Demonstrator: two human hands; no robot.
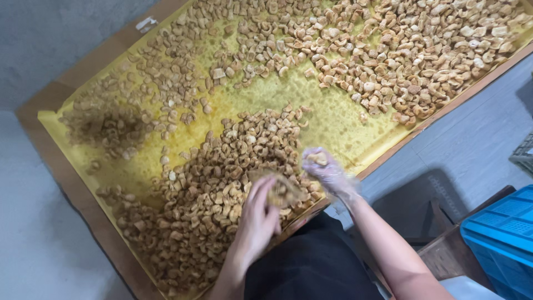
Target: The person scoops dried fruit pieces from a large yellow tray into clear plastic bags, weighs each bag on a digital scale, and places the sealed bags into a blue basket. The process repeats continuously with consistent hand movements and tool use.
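A wide wooden-edged tray lined with oil-stained yellow paper holds many fried cashew-like nuts, heaped near me and spread across the far right. My bare left hand grips a small flat scoop or card loaded with nuts, just above the near pile. My right hand, in a thin clear plastic glove, is closed around a few nuts at the tray's near edge, beside the scoop.
A blue plastic crate stands at the lower right beside a dark wooden piece. Grey concrete floor surrounds the tray. My dark clothing fills the bottom centre.
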